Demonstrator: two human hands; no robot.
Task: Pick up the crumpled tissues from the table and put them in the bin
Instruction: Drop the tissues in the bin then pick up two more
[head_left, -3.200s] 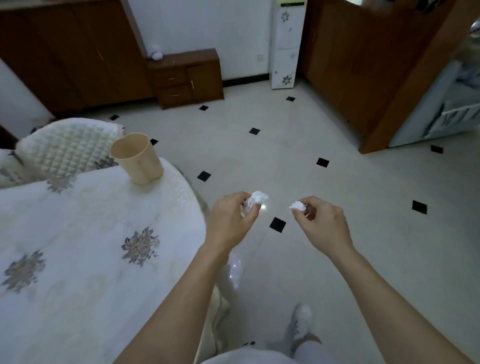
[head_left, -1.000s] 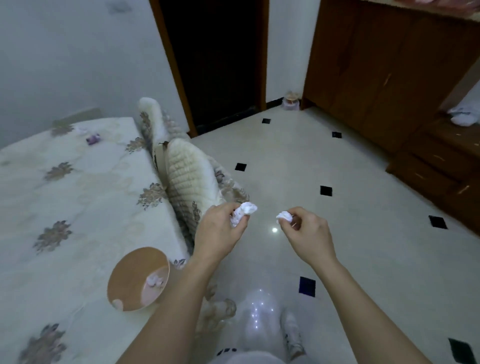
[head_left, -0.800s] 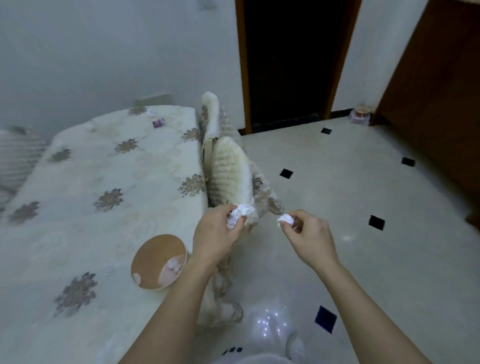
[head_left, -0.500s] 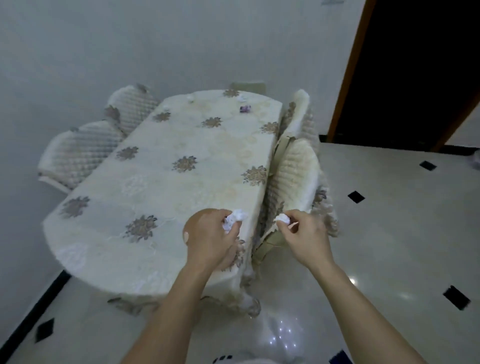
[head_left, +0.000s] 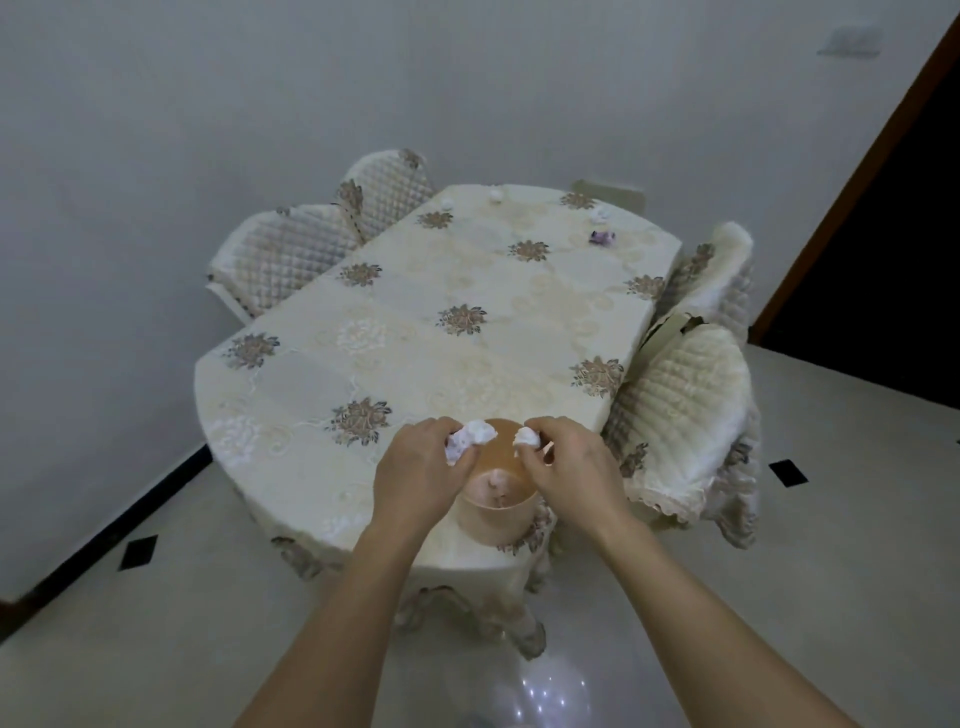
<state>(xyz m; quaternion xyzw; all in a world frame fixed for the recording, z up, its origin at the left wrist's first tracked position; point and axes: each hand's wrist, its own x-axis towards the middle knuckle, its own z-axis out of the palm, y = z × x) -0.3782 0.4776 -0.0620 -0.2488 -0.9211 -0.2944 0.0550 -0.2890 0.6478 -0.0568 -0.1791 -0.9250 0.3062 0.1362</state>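
A tan bin (head_left: 496, 512) stands at the near edge of the oval table (head_left: 415, 338); crumpled tissues lie at its bottom. My left hand (head_left: 415, 480) grips a white and lilac crumpled tissue (head_left: 470, 439) over the bin's left rim. My right hand (head_left: 576, 473) pinches a small white tissue (head_left: 527, 439) over the right rim. More tissues lie at the table's far end: a purple one (head_left: 602, 238), a white one (head_left: 601, 213) and another white one (head_left: 496, 195).
Quilted chairs stand around the table: two on the far left (head_left: 280, 254), two on the right (head_left: 685, 410). A grey wall is behind. A dark doorway (head_left: 883, 260) opens at the right. Tiled floor with black diamonds surrounds the table.
The view has swung round to face the table's end. Both hands, each still holding its tissue, have come over the bin's mouth.
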